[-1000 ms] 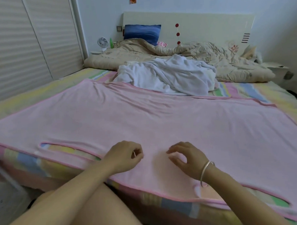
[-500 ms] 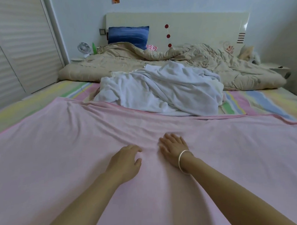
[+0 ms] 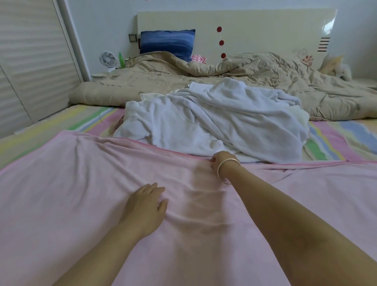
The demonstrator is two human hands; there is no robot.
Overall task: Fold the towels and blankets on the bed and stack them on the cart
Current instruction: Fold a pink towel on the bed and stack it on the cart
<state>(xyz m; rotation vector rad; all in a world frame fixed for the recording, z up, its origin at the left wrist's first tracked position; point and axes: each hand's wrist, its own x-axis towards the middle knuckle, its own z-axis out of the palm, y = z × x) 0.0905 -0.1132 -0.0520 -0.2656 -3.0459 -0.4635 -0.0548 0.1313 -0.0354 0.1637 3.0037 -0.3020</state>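
Across the near half of the bed [image 3: 53, 125], over its pastel stripes: a pink blanket [image 3: 77, 201], spread wide, rippled down the middle between the two forearms, a darker pink hem along the far edge; resting flat on it, palm down, fingers straight and slightly spread, holding nothing: the left hand [image 3: 146, 206]; farther up, at the far hem, the right hand [image 3: 222, 160], fingers curled down onto the blanket's edge and gripping it, a metal bangle [image 3: 220, 171] on the wrist. Just beyond that hem and touching it: a crumpled white towel [image 3: 214, 122], unfolded, heaped on the stripes; behind it, a rumpled beige quilt [image 3: 202, 77] across the whole width, up against a cream headboard [image 3: 253, 25]. On the headboard: three red dots in a vertical line, a block of dark horizontal bars at the right, and a small orange-red sticker [image 3: 307, 58], print too small to read. Propped against the headboard's left part: a blue pillow [image 3: 167, 43], with a pink-and-white checked cloth [image 3: 198, 58] just beside it. Left of the bed head: a small white desk fan [image 3: 108, 59] and, just beside it, a green bottle [image 3: 121, 59], label and contents impossible to tell. Along the left side: a white slatted wardrobe door [image 3: 17, 53].
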